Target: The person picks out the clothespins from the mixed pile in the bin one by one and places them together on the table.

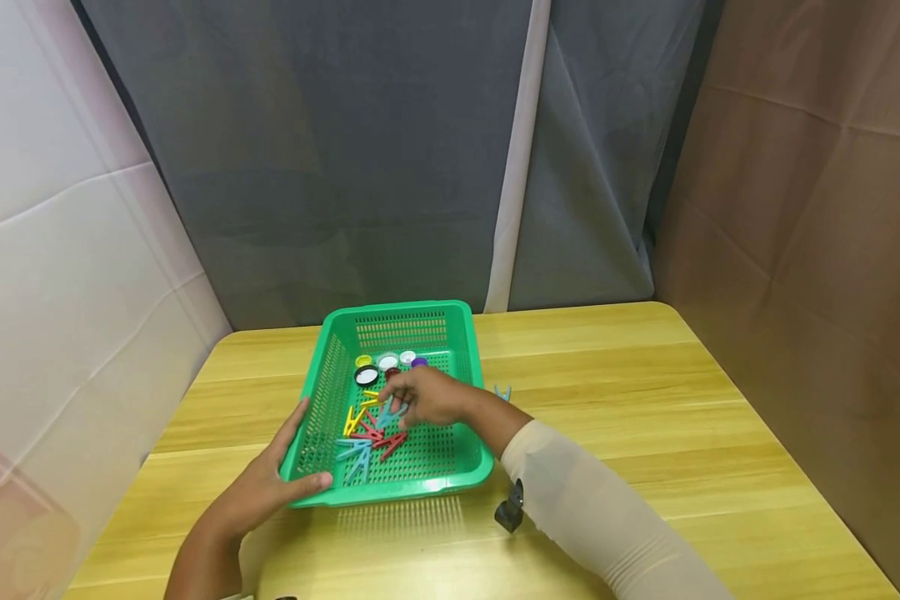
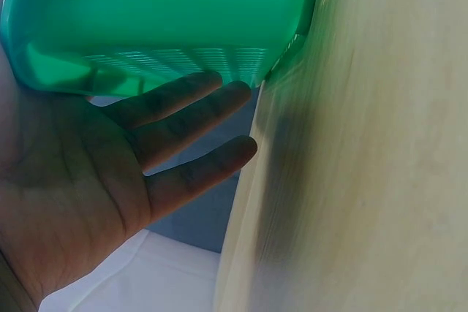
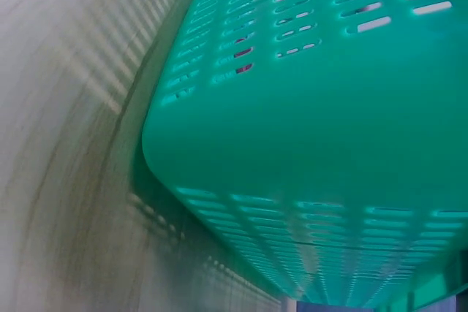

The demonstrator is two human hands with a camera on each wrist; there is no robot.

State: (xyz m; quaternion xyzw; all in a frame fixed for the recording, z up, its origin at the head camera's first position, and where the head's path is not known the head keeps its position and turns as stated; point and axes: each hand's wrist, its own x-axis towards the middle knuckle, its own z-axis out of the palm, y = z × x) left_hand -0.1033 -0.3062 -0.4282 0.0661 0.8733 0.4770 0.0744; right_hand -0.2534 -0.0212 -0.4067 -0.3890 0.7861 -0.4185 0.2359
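A green plastic basket holds several clothespins and bottle caps. At its near left corner my left hand rests with the thumb on the rim; in the left wrist view its fingers stretch out straight beside the basket wall. Inside the basket, my right hand pinches a blue clothespin, partly covered by the fingers. Yellow clothespins, red clothespins and more blue clothespins lie around it. Only the basket's outside shows in the right wrist view; that hand is hidden there.
Toward the basket's far side lie a black-rimmed cap, white caps, a yellow cap and a purple cap. Another blue clothespin is on the wooden table, right of the basket. Cloth curtains surround the table.
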